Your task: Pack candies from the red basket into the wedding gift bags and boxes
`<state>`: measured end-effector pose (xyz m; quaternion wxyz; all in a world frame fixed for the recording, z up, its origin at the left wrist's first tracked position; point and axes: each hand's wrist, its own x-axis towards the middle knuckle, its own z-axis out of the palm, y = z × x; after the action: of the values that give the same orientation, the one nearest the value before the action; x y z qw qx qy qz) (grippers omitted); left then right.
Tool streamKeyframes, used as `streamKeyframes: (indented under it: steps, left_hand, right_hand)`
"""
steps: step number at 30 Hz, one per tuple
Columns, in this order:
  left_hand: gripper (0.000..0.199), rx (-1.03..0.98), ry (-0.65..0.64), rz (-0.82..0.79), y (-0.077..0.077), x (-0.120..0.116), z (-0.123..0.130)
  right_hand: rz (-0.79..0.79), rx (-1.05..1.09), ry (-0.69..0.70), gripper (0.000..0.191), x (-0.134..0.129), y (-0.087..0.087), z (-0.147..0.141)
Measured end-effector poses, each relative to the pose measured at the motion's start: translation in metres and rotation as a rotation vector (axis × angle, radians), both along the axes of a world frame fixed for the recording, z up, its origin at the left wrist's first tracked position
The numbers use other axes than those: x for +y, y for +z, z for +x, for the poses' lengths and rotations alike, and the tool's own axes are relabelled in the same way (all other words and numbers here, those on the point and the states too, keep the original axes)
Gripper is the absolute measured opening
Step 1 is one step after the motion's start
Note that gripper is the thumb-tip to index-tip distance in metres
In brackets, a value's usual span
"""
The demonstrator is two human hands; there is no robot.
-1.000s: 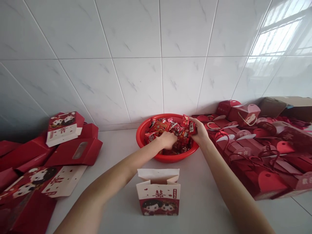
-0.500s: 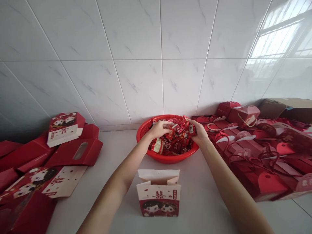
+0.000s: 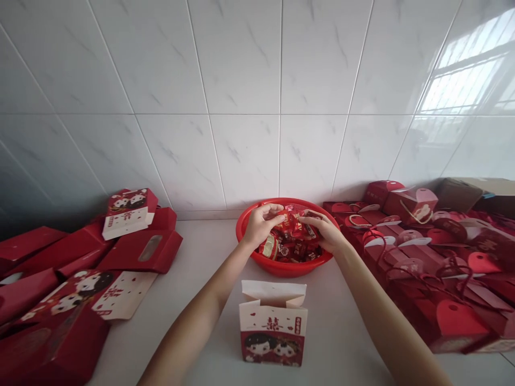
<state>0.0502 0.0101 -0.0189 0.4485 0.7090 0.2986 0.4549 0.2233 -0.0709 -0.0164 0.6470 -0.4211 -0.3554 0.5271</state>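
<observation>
A red plastic basket [image 3: 290, 269] full of wrapped candies [image 3: 296, 250] stands against the wall. Over its left side my left hand [image 3: 259, 226] pinches a red-wrapped candy [image 3: 285, 221] between thumb and fingers. From the right, my right hand [image 3: 326, 235] is closed around red-wrapped candies [image 3: 310, 230], its fingertips close to those of the left. How many it holds I cannot tell. In front of the basket an upright paper gift box [image 3: 273, 338], cream and red with two cartoon figures, has its top open; its inside is mostly hidden.
Flattened or folded red gift boxes [image 3: 140, 251] are heaped on the left of the white counter [image 3: 201, 238]. Many red boxes with cord handles [image 3: 418, 257] crowd the right side. Behind them is a brown cardboard box [image 3: 458, 193]. A tiled wall [image 3: 245, 155] rises at the back.
Both hands have drawn closer together over the basket. My left fingers have lifted a red candy toward the right hand's candies. The whole view has shifted slightly.
</observation>
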Motion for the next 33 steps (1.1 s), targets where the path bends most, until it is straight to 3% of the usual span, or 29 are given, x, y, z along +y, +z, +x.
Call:
streamKeyframes:
  steps: [4, 8, 11, 14, 16, 19, 22, 27, 33]
  left_hand:
    - [0.032, -0.091, 0.022, -0.033, 0.01, -0.02, -0.011]
    - [0.033, -0.089, -0.057, -0.006, 0.029, -0.047, -0.037]
    - [0.024, 0.006, -0.137, 0.081, 0.046, -0.07, -0.068]
    - [0.022, 0.291, -0.342, 0.121, 0.055, -0.089, -0.098]
    - [0.019, 0.458, -0.439, 0.139, 0.055, -0.096, -0.111]
    - [0.019, 0.586, -0.481, 0.192, 0.048, -0.101, -0.113]
    - [0.023, 0.596, -0.429, 0.22, 0.039, -0.099, -0.104]
    - [0.016, 0.495, -0.245, 0.185, 0.032, -0.092, -0.098]
    - [0.03, 0.588, -0.296, 0.202, 0.037, -0.086, -0.106]
  right_hand:
    - [0.037, -0.04, 0.022, 0.034, -0.012, 0.013, -0.017]
    - [0.142, -0.103, 0.041, 0.031, -0.027, 0.026, -0.025]
    - [0.221, -0.194, 0.043, 0.028, -0.041, 0.037, -0.025]
    - [0.273, -0.347, 0.076, 0.025, -0.058, 0.048, -0.022]
    - [0.323, -0.457, 0.103, 0.022, -0.07, 0.056, -0.02]
    - [0.388, -0.598, 0.165, 0.018, -0.083, 0.064, -0.022]
    - [0.415, -0.729, 0.254, 0.016, -0.09, 0.067, -0.027]
    - [0.439, -0.943, 0.247, 0.01, -0.088, 0.065, -0.032]
    - [0.425, -0.992, 0.27, 0.006, -0.084, 0.06, -0.032]
